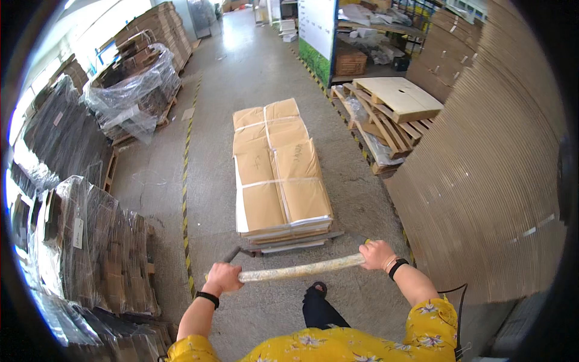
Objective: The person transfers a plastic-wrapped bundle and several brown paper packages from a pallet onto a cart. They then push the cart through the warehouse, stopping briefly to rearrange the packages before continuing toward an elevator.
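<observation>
My left hand (224, 277) is wrapped round the left end of a pale, worn-looking push bar (301, 267). At the bar's right end, my right hand (377, 255) grips it the same way. Beyond the bar stands a low flat cart (295, 246), mostly hidden under its load. On it rest brown paper-wrapped bundles (282, 157), stacked and tied crosswise with white strapping. White sheet edges show along the stack's near side and left side. Dark marks are scrawled on the wrapping. Both my forearms reach forward, with a dark band at each wrist.
Yellow-black floor tape (186, 199) borders the aisle on both sides. Film-wrapped stacks (99, 247) on pallets line the left. At right are wooden pallets (386, 130) and a tall wall of stacked cardboard (482, 181). Farther ahead a display board (318, 39) stands beside shelving.
</observation>
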The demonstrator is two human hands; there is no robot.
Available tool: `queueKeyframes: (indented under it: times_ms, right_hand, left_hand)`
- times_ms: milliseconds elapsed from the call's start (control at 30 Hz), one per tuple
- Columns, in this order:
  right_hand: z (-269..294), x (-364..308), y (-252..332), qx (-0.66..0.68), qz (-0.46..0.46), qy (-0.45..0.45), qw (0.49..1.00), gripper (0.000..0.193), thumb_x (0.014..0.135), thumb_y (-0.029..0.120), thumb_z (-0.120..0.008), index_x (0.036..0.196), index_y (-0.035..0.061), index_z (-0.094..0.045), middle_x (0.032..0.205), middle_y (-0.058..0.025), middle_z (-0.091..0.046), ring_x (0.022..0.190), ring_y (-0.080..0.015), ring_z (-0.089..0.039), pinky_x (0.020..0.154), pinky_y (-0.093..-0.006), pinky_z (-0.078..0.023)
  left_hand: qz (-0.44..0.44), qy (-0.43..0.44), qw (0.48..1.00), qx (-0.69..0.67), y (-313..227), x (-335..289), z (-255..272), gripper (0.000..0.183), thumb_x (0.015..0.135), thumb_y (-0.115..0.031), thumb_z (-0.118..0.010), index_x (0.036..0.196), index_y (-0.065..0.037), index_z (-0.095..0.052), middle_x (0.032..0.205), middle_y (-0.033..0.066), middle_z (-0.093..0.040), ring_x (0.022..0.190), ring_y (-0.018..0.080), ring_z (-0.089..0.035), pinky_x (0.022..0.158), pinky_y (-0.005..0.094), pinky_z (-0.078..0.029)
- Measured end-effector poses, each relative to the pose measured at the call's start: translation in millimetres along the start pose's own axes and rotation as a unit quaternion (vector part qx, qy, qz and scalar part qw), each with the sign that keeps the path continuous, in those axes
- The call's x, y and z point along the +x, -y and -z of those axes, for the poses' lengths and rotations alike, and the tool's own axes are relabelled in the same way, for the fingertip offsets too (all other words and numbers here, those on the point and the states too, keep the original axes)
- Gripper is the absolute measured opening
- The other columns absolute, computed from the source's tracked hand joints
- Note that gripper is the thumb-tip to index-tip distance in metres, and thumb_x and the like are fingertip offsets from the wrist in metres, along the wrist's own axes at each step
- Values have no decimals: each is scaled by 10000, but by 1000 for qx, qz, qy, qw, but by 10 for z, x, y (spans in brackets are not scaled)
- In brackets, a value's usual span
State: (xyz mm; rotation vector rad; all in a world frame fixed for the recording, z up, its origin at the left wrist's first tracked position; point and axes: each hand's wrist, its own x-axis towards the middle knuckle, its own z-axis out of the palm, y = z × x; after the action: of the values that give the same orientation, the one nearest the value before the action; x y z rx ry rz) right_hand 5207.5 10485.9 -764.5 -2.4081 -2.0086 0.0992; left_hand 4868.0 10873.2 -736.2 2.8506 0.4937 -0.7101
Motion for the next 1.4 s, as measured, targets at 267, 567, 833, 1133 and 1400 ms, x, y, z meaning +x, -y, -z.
queueKeyframes:
  times_ms: [267, 567, 833, 1133, 1400]
  right_hand:
    - [39, 1715, -1364, 21, 4, 7, 1000, 353, 656, 327, -792, 783, 100, -554, 733, -95, -642, 708, -272, -663, 653, -383, -548]
    - [19, 3524, -2939, 17, -5, -25, 1000, 373, 598, 311, -808, 757, 105, -540, 690, -88, -604, 680, -268, -641, 619, -386, -532]
    - [44, 5243, -4247, 30, 35, -19, 999, 395, 571, 333, -807, 749, 111, -533, 701, -76, -585, 703, -271, -631, 627, -393, -529]
    - [128, 7251, -5751, 32, 39, -8, 999, 384, 588, 326, -799, 766, 113, -533, 718, -86, -604, 697, -274, -629, 648, -386, -525]
    - [142, 8946, -7216, 19, 56, 26, 998, 402, 621, 369, -797, 817, 111, -559, 744, -70, -633, 751, -252, -658, 685, -374, -538]
  left_hand:
    - [3, 32, 999, 0, 707, 1714, 861, 320, 717, -396, -667, 889, -126, -672, 830, 131, -706, 852, 331, -682, 778, 435, -529]
    - [-18, 4, 999, -36, 1420, 3685, 1847, 278, 697, -360, -670, 814, -109, -659, 756, 130, -694, 771, 331, -682, 773, 428, -526]
    - [-33, 38, 997, -60, 2204, 5423, 2710, 272, 709, -342, -664, 847, -108, -668, 752, 129, -694, 757, 329, -681, 775, 429, -525]
    - [-22, -5, 998, -59, 3118, 7384, 3738, 265, 710, -341, -660, 846, -113, -660, 766, 127, -692, 783, 305, -677, 778, 410, -523]
    - [-12, 5, 998, -64, 3767, 9080, 4532, 282, 715, -372, -650, 847, -123, -653, 751, 126, -679, 803, 337, -670, 786, 436, -521]
